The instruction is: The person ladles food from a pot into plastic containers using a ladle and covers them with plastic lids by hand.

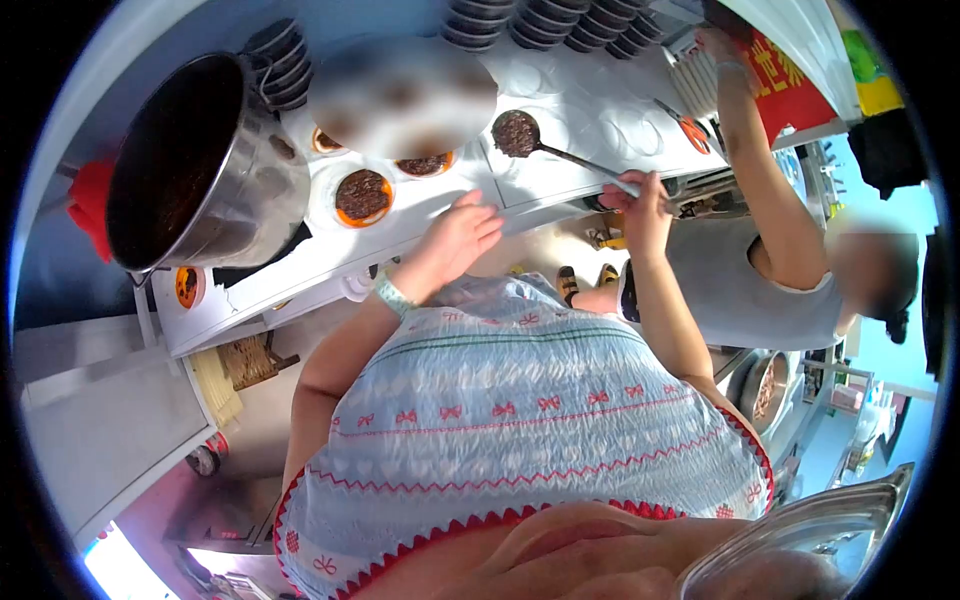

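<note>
The pot (262, 205) stands on the tabletop (545, 185), toward its left end. A filled bowl (201, 288) sits just before the pot. One stack of bowls (281, 68) stands behind the pot, to its right; more stacks (546, 22) run farther right. At least three filled bowls (372, 220) are grouped right of the pot, the left hand (458, 242) before them. Farther right of the pot, a ladle (578, 160) in the right hand (645, 203) reaches over the tabletop; beyond lie containers (635, 130), then scissors (694, 135).
</note>
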The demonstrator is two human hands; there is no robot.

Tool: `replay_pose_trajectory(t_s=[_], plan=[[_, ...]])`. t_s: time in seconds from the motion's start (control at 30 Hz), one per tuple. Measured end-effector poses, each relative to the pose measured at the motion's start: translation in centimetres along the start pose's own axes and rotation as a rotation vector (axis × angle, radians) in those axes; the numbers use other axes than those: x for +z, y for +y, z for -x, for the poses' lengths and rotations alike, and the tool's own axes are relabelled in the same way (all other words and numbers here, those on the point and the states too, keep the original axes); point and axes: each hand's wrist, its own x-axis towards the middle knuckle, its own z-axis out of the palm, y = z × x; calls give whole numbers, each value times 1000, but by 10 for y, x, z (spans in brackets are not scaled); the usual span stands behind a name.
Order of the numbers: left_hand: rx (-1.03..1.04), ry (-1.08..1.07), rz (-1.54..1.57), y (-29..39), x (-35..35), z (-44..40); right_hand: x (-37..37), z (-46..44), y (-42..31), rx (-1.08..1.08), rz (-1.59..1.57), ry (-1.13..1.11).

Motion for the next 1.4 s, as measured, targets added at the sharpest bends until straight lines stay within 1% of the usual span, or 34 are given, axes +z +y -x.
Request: replay_pose_trajectory(t_s=[0.03, 0.07, 0.13, 0.17, 0.2, 0.27, 0.33, 0.4, 0.43, 0.47, 0.5, 0.57, 0.7, 0.77, 1.0, 1.07, 1.2, 1.27, 1.33, 1.4], plan=[[1, -36, 48, -3, -2, -14, -1, 6, 6, -35, 125, -6], [-9, -35, 47, -5, 5, -17, -3, 9, 16, -36, 90, -40], [93, 50, 14, -3, 26, -21, -5, 14, 30, -198, 190, -163], [97, 72, 32, -2, 26, -26, -4, 17, 29, -264, 217, -224], [94, 75, 32, -2, 25, -28, -10, 15, 36, -340, 382, -276], [49, 119, -39, 2, 24, -33, -10, 17, 36, -492, 515, -336], [61, 116, -43, 1, 14, -42, -8, 20, 31, -496, 559, -355], [69, 114, -43, -1, 11, -45, -10, 22, 39, -691, 631, -389], [122, 135, -61, -2, 11, -47, -13, 22, 38, -748, 679, -430], [176, 157, -78, -1, 13, -47, -12, 22, 37, -748, 677, -434], [177, 159, -77, 0, 16, -47, -10, 23, 36, -737, 686, -467], [283, 246, -109, -2, 23, -48, -11, 23, 39, -735, 693, -520], [306, 254, -122, -3, 20, -63, -14, 24, 43, -751, 689, -508], [311, 278, -131, -4, 21, -73, -17, 23, 48, -781, 737, -514], [358, 309, -114, -3, 25, -89, -16, 18, 47, -805, 697, -463], [359, 367, -124, -4, 25, -92, -12, 15, 47, -804, 666, -440], [392, 367, -138, -3, 22, -98, -11, 7, 55, -803, 690, -468], [393, 359, -100, -3, 21, -99, -8, 6, 52, -843, 638, -430], [404, 360, -106, -6, 21, -98, -6, 9, 56, -806, 663, -453], [431, 359, -108, -4, 23, -99, -5, 6, 54, -831, 680, -448]])
